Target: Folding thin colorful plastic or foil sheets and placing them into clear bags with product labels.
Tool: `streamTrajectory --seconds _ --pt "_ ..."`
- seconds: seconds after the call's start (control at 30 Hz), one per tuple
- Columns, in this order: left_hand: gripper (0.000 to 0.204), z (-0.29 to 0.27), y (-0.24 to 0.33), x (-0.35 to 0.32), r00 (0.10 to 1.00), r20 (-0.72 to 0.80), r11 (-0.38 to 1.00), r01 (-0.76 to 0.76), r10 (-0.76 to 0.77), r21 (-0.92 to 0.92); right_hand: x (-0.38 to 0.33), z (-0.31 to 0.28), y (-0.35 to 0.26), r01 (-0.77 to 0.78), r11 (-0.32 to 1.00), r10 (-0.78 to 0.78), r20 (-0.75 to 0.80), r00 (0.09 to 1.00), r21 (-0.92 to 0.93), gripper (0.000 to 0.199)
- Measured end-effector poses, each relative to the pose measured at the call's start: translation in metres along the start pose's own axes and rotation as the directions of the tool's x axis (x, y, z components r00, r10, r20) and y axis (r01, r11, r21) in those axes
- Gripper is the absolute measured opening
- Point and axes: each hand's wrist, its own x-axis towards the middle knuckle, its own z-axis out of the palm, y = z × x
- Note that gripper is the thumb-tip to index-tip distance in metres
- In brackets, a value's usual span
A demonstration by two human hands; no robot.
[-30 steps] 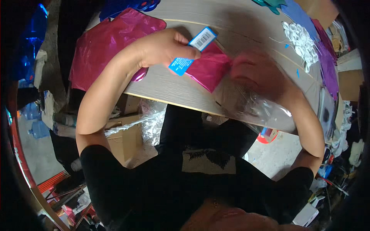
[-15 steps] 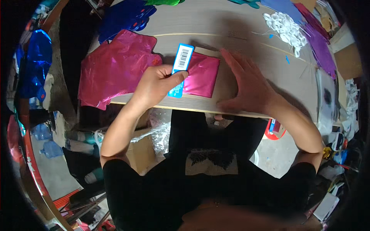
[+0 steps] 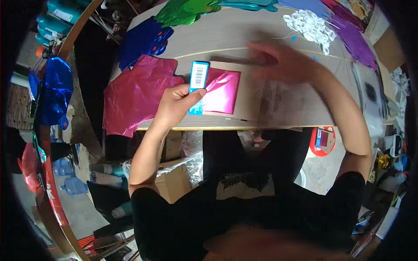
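Note:
My left hand [image 3: 180,103] pinches a narrow blue card [image 3: 198,75] with a white barcode label, upright at the left edge of a folded pink foil balloon [image 3: 223,93]. The shiny balloon lies flat on a brown card sheet [image 3: 249,98] near the table's front edge. To its right, my right hand [image 3: 289,63] is raised over the table and smeared by motion, so its fingers are unclear. Below that hand is a blurred, see-through sheet [image 3: 276,102] with faint print. Left of my left hand lies a pile of flat pink foil balloons [image 3: 139,93].
Blue [image 3: 146,43], green [image 3: 185,12] and purple [image 3: 355,41] flat foil pieces line the table's far side. A heap of white string [image 3: 309,28] sits at the far right, and clear plastic sleeves [image 3: 369,93] at the right edge. A red stool [image 3: 322,150] stands below.
My right hand has lifted away from the table beside the pink balloon and moved up and right. The brown sheet and see-through sheet show more now. My left hand keeps its hold on the card.

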Motion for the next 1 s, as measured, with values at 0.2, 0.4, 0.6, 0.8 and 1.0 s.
streamTrajectory --seconds 0.2,0.4,0.6,0.8,1.0 --pt "0.013 -0.001 -0.005 0.002 0.996 -0.074 0.999 -0.048 0.046 -0.025 0.016 -0.004 -0.01 0.003 0.998 -0.017 0.238 0.971 0.059 0.037" --pt "0.019 0.006 0.005 0.004 0.999 -0.039 1.0 0.003 -0.004 -0.023 0.025 -0.001 -0.016 0.062 0.998 -0.062 0.18 0.982 0.009 0.045" --pt "0.021 0.009 0.006 0.002 0.994 -0.106 0.999 -0.005 0.002 -0.032 0.019 0.012 -0.019 0.11 0.993 -0.11 -0.001 0.994 -0.04 0.043" --pt "0.016 0.006 0.005 0.011 0.997 -0.063 0.999 0.047 -0.045 0.022 0.013 0.013 0.0 -0.024 0.994 0.02 -0.035 0.999 -0.102 0.052" --pt "0.016 0.001 0.001 0.016 0.997 -0.026 0.997 0.073 -0.073 0.0 0.019 0.011 -0.002 -0.152 0.983 0.137 0.136 0.981 0.107 0.052"
